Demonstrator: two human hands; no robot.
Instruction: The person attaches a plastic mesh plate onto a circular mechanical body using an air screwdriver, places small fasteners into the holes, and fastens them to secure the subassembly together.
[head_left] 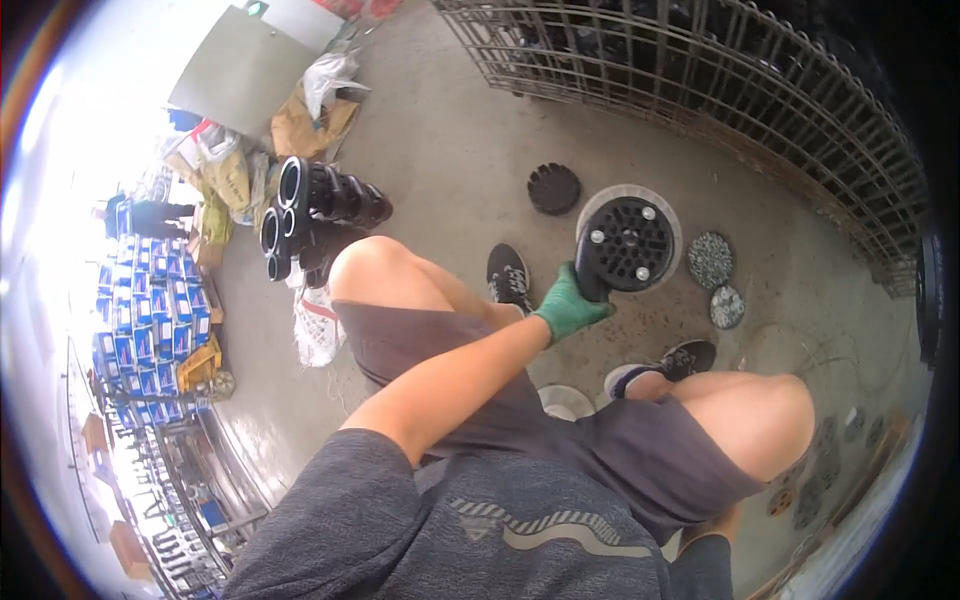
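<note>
A black perforated disc [628, 238] with a stubby side arm sits over a pale round base [666, 205], whose rim shows around it, on the concrete floor [430, 130] in front of the seated person. Three bright, round-headed pieces [648, 213] are spaced about its slotted face. The person's left hand [572, 305], in a green glove, is closed around the side arm at the disc's near left edge. The right hand is hidden beyond the right thigh, so its state cannot be told. Just beyond the base, to the left, lies a black disc with a notched rim [554, 189]; to the right, two round clusters of small grey pieces [711, 260] lie next to each other. A dark shoe [508, 275] stands on either side, and a pale round object [566, 402] shows between the legs. Past the left knee, black ribbed tubular housings [330, 195] are grouped together, with a white sack [318, 328] near them. Farther left are stacked blue-and-white boxes [150, 315] and a yellow pallet jack [200, 366]. A wire-mesh cage [610, 75] holding dark parts runs along the far right.
</note>
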